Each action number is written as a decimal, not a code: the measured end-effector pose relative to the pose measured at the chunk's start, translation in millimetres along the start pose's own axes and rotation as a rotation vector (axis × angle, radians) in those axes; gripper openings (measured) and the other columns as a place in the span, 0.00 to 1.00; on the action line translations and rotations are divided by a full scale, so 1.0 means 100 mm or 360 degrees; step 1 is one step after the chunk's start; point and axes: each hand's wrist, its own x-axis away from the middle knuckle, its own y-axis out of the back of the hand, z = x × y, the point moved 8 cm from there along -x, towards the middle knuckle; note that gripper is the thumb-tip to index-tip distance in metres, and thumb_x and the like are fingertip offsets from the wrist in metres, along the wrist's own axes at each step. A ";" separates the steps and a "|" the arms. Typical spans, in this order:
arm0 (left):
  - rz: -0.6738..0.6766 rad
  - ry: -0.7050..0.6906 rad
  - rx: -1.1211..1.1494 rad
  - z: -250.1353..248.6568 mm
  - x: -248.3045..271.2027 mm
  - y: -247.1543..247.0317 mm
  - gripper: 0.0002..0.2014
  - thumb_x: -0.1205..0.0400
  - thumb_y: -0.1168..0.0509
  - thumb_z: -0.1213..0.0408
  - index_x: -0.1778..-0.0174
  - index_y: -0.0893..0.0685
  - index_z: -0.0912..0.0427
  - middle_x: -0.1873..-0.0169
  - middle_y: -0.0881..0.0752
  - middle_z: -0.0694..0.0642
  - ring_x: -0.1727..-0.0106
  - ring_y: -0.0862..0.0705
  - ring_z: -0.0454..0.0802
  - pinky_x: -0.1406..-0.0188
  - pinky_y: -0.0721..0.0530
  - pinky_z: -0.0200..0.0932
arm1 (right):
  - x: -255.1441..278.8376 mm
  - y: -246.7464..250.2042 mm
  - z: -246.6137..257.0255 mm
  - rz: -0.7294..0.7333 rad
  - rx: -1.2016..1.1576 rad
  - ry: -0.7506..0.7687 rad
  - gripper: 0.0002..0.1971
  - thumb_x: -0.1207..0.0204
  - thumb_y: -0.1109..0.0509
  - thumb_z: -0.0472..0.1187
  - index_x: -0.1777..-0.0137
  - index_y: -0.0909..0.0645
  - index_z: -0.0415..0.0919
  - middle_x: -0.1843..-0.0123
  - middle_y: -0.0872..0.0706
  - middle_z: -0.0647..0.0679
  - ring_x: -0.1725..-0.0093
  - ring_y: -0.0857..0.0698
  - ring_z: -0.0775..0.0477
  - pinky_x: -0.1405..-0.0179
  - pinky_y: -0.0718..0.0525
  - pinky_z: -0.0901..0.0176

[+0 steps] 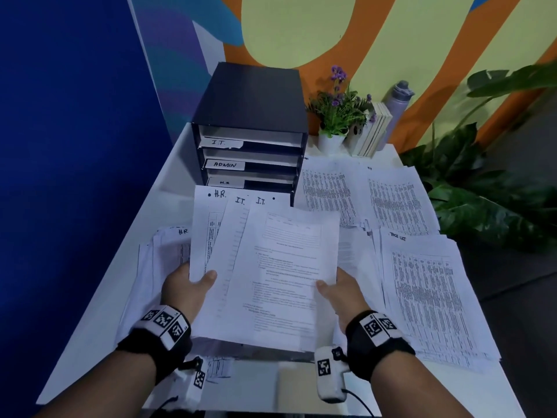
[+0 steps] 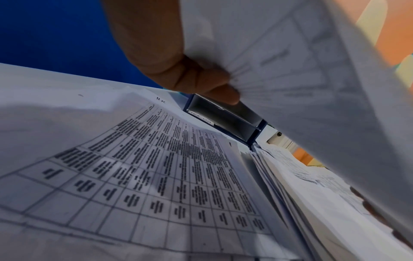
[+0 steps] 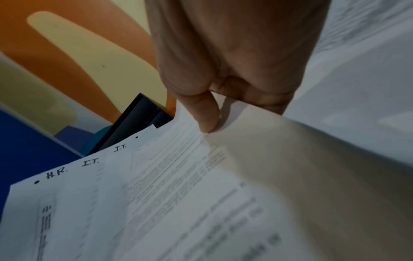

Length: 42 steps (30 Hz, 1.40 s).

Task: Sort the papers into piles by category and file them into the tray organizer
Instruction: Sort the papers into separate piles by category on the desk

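I hold a fanned bundle of white papers (image 1: pixel 271 267) above the table, sheets headed H.R. and I.T. showing at the top. My left hand (image 1: pixel 188 289) grips the bundle's left edge, thumb on top (image 2: pixel 196 79). My right hand (image 1: pixel 337 292) pinches the front printed sheet (image 3: pixel 178 185) at its right edge, thumb on the page. Behind stands the black tray organizer (image 1: pixel 250 128) with slots labelled I.T., ADMIN and H.R. A pile marked H.R. (image 1: pixel 168 251) lies on the table at the left, under my left hand (image 2: pixel 156 167).
Piles of printed tables (image 1: pixel 422 285) cover the right half of the white table (image 1: pixel 90 312), one headed TASK LIST. A potted purple flower (image 1: pixel 337 116), books and a bottle (image 1: pixel 398 101) stand at the back right. A blue partition runs along the left; leafy plants stand at the right.
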 end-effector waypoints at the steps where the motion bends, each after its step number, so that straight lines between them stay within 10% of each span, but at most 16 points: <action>1: 0.0017 0.0000 0.0007 0.00 0.00 -0.03 0.07 0.21 0.28 0.60 0.49 0.14 0.54 0.55 0.11 0.47 0.51 0.13 0.52 0.45 0.17 0.47 | 0.01 0.00 -0.03 0.0022 -0.0039 -0.0027 0.11 0.20 0.32 0.32 0.46 0.20 0.51 0.49 0.13 0.54 0.51 0.15 0.55 0.54 0.18 0.63; 14: -0.0243 -0.0217 -0.0118 -0.46 -0.04 0.10 0.12 0.13 0.42 0.63 0.40 0.20 0.67 0.48 0.15 0.62 0.45 0.17 0.62 0.48 0.24 0.48 | -0.04 0.85 0.09 -0.0498 0.0665 0.0102 0.34 0.20 0.35 0.31 0.17 0.42 0.46 0.26 0.26 0.39 0.33 0.21 0.37 0.37 0.22 0.50; 19: -0.0218 -0.0198 0.0016 -0.57 -0.06 -0.08 0.11 0.13 0.43 0.65 0.38 0.20 0.62 0.50 0.17 0.55 0.49 0.21 0.54 0.47 0.26 0.46 | 0.00 0.61 0.21 -0.0380 0.1014 0.0227 0.36 0.21 0.30 0.49 0.16 0.43 0.50 0.21 0.36 0.46 0.25 0.31 0.40 0.28 0.28 0.39; 24: 0.0036 -0.0129 0.0128 -0.50 -0.04 -0.49 0.11 0.13 0.43 0.64 0.37 0.19 0.56 0.47 0.15 0.50 0.47 0.18 0.53 0.45 0.23 0.46 | 0.25 -0.16 0.06 0.0508 -0.0325 -0.0091 0.20 0.17 0.37 0.56 0.29 0.27 0.51 0.36 0.14 0.48 0.44 0.11 0.44 0.43 0.16 0.46; 28: 0.0212 -0.0095 0.0261 -0.49 0.06 -0.79 0.08 0.14 0.39 0.67 0.43 0.18 0.54 0.52 0.13 0.50 0.50 0.14 0.54 0.47 0.18 0.49 | 0.18 0.02 0.04 0.0075 -0.0376 -0.0048 0.06 0.16 0.37 0.37 0.43 0.23 0.45 0.46 0.12 0.39 0.61 0.12 0.42 0.65 0.12 0.51; 39: 0.0420 -0.0160 0.0200 -0.64 0.21 -1.43 0.09 0.16 0.36 0.66 0.40 0.21 0.57 0.55 0.11 0.50 0.73 0.15 0.39 0.78 0.20 0.37 | -0.12 0.84 -0.36 -0.0411 -0.0252 -0.0191 0.04 0.20 0.36 0.31 0.47 0.24 0.33 0.71 0.22 0.43 0.76 0.23 0.50 0.73 0.20 0.58; 42: 0.0486 -0.0128 0.0138 -0.61 0.20 -1.60 0.14 0.16 0.36 0.63 0.34 0.22 0.54 0.50 0.13 0.50 0.70 0.16 0.47 0.71 0.18 0.43 | -0.23 1.12 -0.45 -0.0562 -0.0379 -0.0208 0.04 0.21 0.36 0.29 0.48 0.24 0.32 0.72 0.22 0.42 0.76 0.24 0.48 0.73 0.20 0.57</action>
